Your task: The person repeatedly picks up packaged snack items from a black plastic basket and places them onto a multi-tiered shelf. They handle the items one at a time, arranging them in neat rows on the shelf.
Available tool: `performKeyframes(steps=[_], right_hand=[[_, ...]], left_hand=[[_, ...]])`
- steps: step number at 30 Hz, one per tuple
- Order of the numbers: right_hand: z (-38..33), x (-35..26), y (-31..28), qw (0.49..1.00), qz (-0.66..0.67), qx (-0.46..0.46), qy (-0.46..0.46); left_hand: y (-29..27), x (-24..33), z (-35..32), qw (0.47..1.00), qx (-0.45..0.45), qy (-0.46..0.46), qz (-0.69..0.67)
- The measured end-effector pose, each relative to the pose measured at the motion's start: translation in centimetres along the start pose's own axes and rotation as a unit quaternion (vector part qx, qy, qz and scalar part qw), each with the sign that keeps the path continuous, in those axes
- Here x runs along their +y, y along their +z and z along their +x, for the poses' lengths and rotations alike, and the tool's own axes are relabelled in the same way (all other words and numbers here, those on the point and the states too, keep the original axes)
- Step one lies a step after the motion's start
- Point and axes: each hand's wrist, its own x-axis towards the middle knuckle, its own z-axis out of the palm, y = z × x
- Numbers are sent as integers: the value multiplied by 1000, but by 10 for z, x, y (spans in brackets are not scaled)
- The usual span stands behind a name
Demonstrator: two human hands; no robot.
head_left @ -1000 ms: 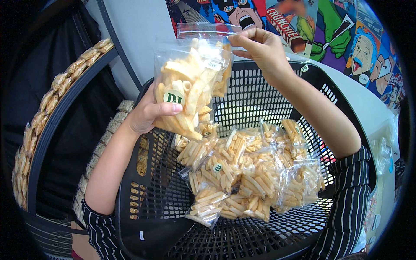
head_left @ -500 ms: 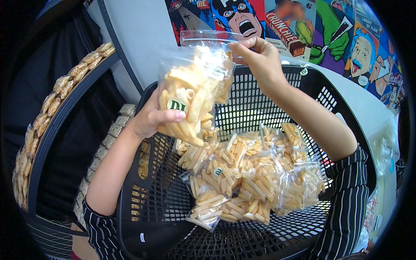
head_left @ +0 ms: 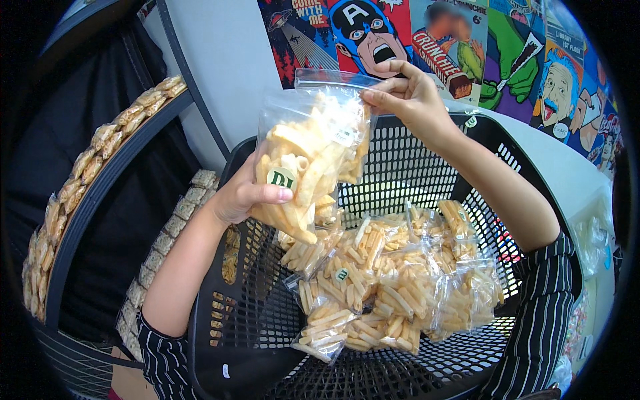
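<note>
A clear zip-top bag [head_left: 307, 150] of pale yellow stick snacks, with a round label on its front, is held upright above the basket. My left hand [head_left: 250, 193] grips its lower left side, the thumb lying across the front beside the label. At the bag's top right corner, the thumb and index finger of my right hand [head_left: 417, 100] pinch the zip edge, the other fingers loosely curled. Beneath it, several similar snack bags [head_left: 393, 287] are piled in a black perforated plastic basket [head_left: 240, 370]. The backs of my left fingers are hidden behind the bag.
To the left stands a curved-looking dark shelf [head_left: 127, 177] with a row of packaged snacks [head_left: 87, 167] on it. Lower down is another row of packs [head_left: 167, 237]. Colourful posters [head_left: 447, 53] cover the wall behind the basket. Clear plastic bags [head_left: 593, 233] hang at the right.
The whole view has shifted, so everything sits slightly lower and to the right. Both hands keep hold of the bag; my right hand's upper fingers have lifted and spread a little.
</note>
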Motion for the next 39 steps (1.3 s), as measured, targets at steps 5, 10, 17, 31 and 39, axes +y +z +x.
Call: performKeyframes(steps=[5,10,17,31,39], right_hand=[[-1,-7,0,999,-3,-44,16],[-2,-9,-3,999,-23,-41,9],[2,-11,4,998,-34,-60,-10],[9,-16,4,992,95,-75,39],[36,-22,17,994,-12,-41,-96]], left_hand=[[-3,2,-3,999,-4,-19,-32],[-2,3,-4,999,-2,-28,-19],[-7,0,-3,1000,-3,6,-9],[-7,6,-7,999,10,-8,-44],[-8,11,0,997,7,73,-38]])
